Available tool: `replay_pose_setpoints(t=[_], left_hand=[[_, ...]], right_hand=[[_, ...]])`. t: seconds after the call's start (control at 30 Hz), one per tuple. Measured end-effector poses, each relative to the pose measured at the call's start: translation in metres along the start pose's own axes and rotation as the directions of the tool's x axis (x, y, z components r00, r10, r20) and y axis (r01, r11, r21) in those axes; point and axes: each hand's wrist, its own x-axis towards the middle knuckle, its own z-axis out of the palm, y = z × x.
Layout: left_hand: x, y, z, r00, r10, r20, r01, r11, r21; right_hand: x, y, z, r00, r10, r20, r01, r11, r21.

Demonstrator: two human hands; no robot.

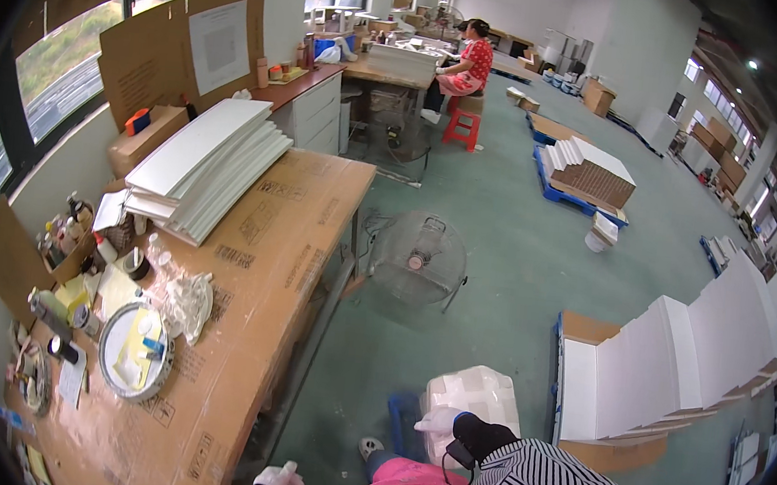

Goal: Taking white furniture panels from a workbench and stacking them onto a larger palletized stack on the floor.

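Observation:
My left hand (pixel 280 479), in a white glove with a dark cuff, hangs beside the cardboard-covered workbench (pixel 315 226). Its fingers are partly stretched and hold nothing I can see. My right hand (pixel 442 422), also white-gloved, is in front of a white padded block (pixel 486 392) that looks like a stool seat wrapped in tape. Its fingers point left, apart, with nothing visible in them; whether they touch the block I cannot tell. Under the block shows a blue leg or frame (pixel 402 422). A stack of white panels (pixel 200 164) lies at the bench's far end.
A round white tub lid (pixel 137 349), bottles and a crumpled plastic bag (pixel 186 303) crowd the bench's left side. A floor fan (pixel 418 259) stands beyond. White boards (pixel 668 354) are piled on a pallet at right. Another person (pixel 470 59) sits at a far table.

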Motion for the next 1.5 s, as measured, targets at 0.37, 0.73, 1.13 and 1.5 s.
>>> replay_pose_setpoints(t=[0.37, 0.73, 1.13, 1.5], left_hand=[[0.062, 0.244, -0.039, 0.863, 0.477, -0.163, -0.505, 0.824, -0.259], [0.188, 0.233, -0.164, 0.984, -0.115, 0.132, 0.175, 0.674, -0.718], [0.147, 0.292, -0.140, 0.881, -0.451, -0.141, 0.257, 0.707, -0.659], [0.229, 0.391, -0.148, 0.966, -0.260, -0.001, 0.162, 0.607, -0.778]], right_hand=[[0.084, 0.058, -0.104, 0.964, 0.159, -0.214, -0.152, 0.987, 0.048], [0.100, 0.037, -0.242, 0.948, 0.302, 0.102, -0.318, 0.882, 0.348], [0.178, -0.034, -0.426, 0.955, 0.226, -0.191, -0.251, 0.961, -0.115], [0.276, -0.149, -0.606, 0.997, -0.061, 0.057, 0.030, 0.899, 0.436]])
